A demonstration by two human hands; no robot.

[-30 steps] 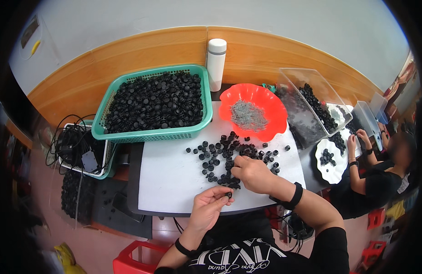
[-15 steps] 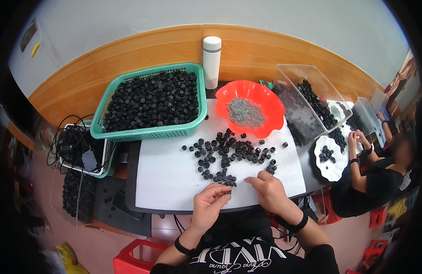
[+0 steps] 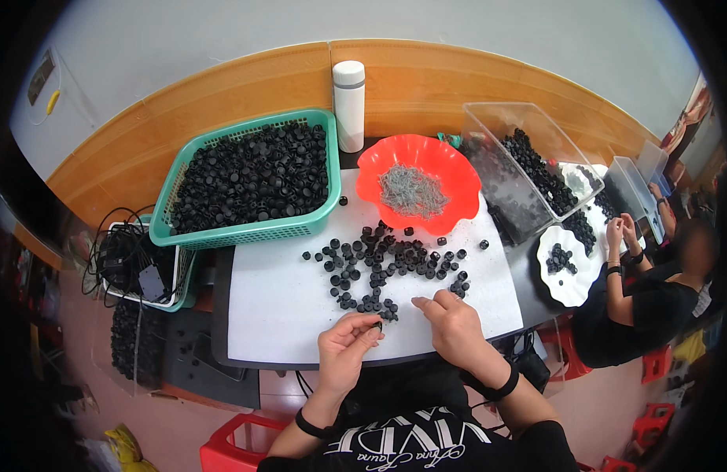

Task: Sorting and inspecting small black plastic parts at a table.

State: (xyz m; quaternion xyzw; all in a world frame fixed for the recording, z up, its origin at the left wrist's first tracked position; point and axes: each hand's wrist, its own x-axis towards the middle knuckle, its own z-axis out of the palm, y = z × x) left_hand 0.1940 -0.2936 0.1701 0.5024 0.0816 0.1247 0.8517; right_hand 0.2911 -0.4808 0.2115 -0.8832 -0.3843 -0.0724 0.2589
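My left hand point(image 3: 344, 349) is closed in a pinch on a small black plastic cap point(image 3: 377, 325) at the near edge of the white sheet point(image 3: 285, 315). To its right, my right hand point(image 3: 453, 324) hovers over the sheet, its index finger pointing left and the others curled in. Whether something tiny sits in those fingers is too small to tell. Just beyond both hands lies a loose heap of black plastic caps point(image 3: 373, 263). Behind the heap, a red scalloped bowl point(image 3: 371, 169) holds thin, silvery, pin-like metal pieces point(image 3: 413, 191).
At the back left stands a green basket point(image 3: 245, 234) full of black caps, beside a white flask point(image 3: 349, 110). A clear plastic bin point(image 3: 528, 206) occupies the back right. Further right, a co-worker point(image 3: 638, 299) sits near a white scalloped plate point(image 3: 572, 289) of caps.
The whole view has shifted slightly. My left hand keeps its pinch on the black cap, and my right hand stays about where it was beside it.
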